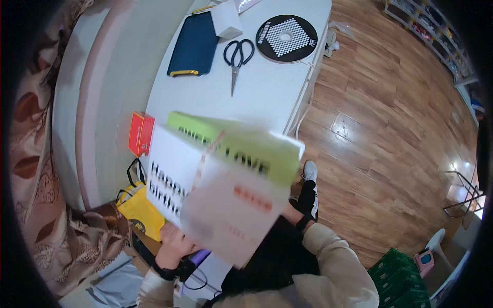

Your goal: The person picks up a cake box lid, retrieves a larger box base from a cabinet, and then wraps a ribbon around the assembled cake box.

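Note:
Several flat paper gift bags (235,215), blurred by motion, are held up in front of me. A pinkish one lies frontmost, with a white one (165,181) and a green one (265,158) behind it. Large dark lettering marks the white and green ones, and a thin cord crosses the bundle. My left hand (175,240) grips the lower left edge, its fingertips partly covered. At the right edge my right hand (292,213) holds the bundle from behind; its fingers are hidden by the paper.
On the white table (269,92) lie black-handled scissors (237,59), a dark blue tray (194,44), a white box (227,19) and a black-and-white disc (287,38). A red box (141,134) and yellow bag (142,208) sit left. Green boxes (400,283) stand on the floor.

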`<state>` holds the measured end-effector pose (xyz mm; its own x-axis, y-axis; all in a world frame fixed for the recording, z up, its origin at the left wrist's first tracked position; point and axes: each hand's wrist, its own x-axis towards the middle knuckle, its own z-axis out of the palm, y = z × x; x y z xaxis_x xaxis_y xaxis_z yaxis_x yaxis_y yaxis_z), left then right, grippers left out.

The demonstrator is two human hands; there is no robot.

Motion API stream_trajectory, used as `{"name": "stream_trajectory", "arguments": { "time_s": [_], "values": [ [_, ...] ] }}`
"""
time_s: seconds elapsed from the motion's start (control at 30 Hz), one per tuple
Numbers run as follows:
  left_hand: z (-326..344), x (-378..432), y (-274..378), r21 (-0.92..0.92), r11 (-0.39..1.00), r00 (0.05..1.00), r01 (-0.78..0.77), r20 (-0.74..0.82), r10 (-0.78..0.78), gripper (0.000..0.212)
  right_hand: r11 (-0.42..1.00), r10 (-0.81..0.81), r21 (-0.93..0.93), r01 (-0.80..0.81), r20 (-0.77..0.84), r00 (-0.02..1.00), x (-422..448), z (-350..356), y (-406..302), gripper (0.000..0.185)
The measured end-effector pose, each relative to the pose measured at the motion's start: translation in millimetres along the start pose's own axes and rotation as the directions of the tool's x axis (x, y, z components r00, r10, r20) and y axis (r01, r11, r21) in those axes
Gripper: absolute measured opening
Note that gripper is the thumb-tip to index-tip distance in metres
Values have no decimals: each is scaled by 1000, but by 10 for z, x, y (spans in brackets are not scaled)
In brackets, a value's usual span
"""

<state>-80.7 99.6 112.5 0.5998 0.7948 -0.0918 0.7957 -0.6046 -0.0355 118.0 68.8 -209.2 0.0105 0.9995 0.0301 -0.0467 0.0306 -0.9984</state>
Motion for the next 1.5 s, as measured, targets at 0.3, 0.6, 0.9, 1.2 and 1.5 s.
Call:
{"name": "stream_trajectory", "arguments": {
  "time_s": [0.3, 0.6, 0.9, 1.2, 1.5],
  "values": [
    [27, 793, 335, -72, 899, 876, 431, -206, -437, 36, 870, 491, -134, -475, 134, 861, -78, 5, -657, 18],
    [51, 891, 218, -65, 915, 800, 398, -463, -381, 49, 930, 367, -116, -350, 387, 846, 172, 685, -800, 17],
    [192, 519, 140, -77, 915, 779, 397, -498, -381, 52, 833, 241, 217, -509, 686, 687, 173, 573, -1162, 31],
    [167, 388, 142, -400, 855, 724, 331, -473, -502, 42, 909, 269, -72, -410, 853, 447, 356, 130, -3033, 30],
    [281, 520, 80, -988, 69, 659, -141, -145, -738, 27, 895, 281, 46, -445, 716, 639, 1407, 480, -3776, 31]
  ]
}}
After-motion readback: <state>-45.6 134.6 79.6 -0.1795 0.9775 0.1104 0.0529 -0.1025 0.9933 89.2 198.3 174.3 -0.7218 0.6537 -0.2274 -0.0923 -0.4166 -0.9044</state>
